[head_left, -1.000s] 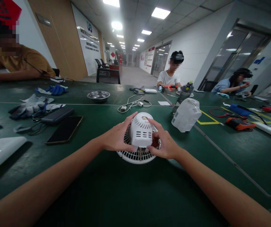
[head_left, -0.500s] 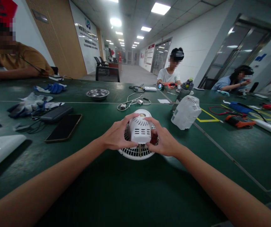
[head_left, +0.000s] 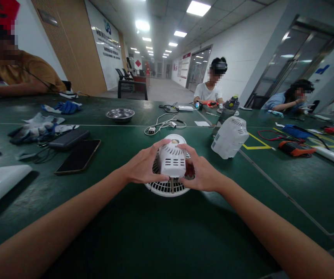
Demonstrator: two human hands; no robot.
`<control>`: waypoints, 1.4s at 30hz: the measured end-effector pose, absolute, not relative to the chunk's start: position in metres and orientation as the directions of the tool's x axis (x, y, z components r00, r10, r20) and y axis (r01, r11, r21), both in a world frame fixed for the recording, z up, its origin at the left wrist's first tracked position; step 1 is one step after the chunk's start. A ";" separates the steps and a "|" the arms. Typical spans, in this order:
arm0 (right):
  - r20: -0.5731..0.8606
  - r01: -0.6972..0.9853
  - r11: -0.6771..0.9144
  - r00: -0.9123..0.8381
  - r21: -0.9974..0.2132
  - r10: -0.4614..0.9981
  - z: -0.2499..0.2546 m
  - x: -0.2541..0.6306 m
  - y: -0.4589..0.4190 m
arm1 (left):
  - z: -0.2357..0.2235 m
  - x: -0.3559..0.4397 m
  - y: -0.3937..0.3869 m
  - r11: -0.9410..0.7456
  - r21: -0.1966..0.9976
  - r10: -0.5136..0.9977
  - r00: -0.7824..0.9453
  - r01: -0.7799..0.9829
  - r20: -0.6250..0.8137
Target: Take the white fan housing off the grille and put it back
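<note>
Both hands grip a white slotted plastic motor housing (head_left: 172, 161) from its two sides. My left hand (head_left: 143, 164) has its thumb along the lower left edge and its fingers over the upper left. On the opposite side, my right hand (head_left: 203, 170) is curled the same way. Beneath the housing lies a round white fan grille (head_left: 167, 190) with thin ribs, flat on the green table. A brownish strip shows below the housing's front edge. Something reddish is partly hidden behind the right fingers.
Right of my hands stands another white vented plastic cover (head_left: 230, 138), beside a dark bottle (head_left: 225, 116). A white cable (head_left: 162, 124) and a metal bowl (head_left: 120, 115) lie beyond. A phone (head_left: 78, 157) and gloves (head_left: 35, 130) are left; an orange meter (head_left: 296, 148) is right. Several people sit around.
My hands and the housing stay in nearly the same place, with the same hold. The view shifts only slightly.
</note>
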State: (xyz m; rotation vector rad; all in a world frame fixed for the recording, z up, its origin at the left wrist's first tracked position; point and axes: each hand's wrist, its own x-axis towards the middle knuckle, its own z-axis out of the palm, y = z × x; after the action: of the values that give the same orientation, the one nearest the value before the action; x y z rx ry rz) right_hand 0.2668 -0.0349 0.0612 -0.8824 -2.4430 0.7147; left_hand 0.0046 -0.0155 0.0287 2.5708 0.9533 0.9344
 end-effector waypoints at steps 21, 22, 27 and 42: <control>0.481 0.402 0.637 -0.428 -0.657 0.765 0.029 0.307 0.009 | 0.000 -0.021 0.011 -0.217 0.752 0.975 0.099 0.623 0.199; 0.467 0.409 0.651 -0.466 -0.640 0.752 0.030 0.304 0.006 | 0.000 -0.021 0.011 -0.214 0.749 0.976 0.101 0.627 0.194; 0.440 0.466 0.650 -0.486 -0.601 0.755 0.028 0.292 -0.001 | -0.004 -0.022 0.015 -0.247 0.713 0.962 0.079 0.656 0.261; 0.191 -0.094 0.175 -0.201 -0.980 0.961 0.033 0.271 -0.011 | -0.006 -0.022 0.013 -0.404 0.888 0.910 -0.006 0.221 0.415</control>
State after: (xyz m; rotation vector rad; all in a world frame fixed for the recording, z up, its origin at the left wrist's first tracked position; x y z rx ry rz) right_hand 0.2711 -0.0112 0.0332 -0.9089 -1.3857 1.2536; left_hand -0.0216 0.0133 -0.0063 1.6661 1.1803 1.4518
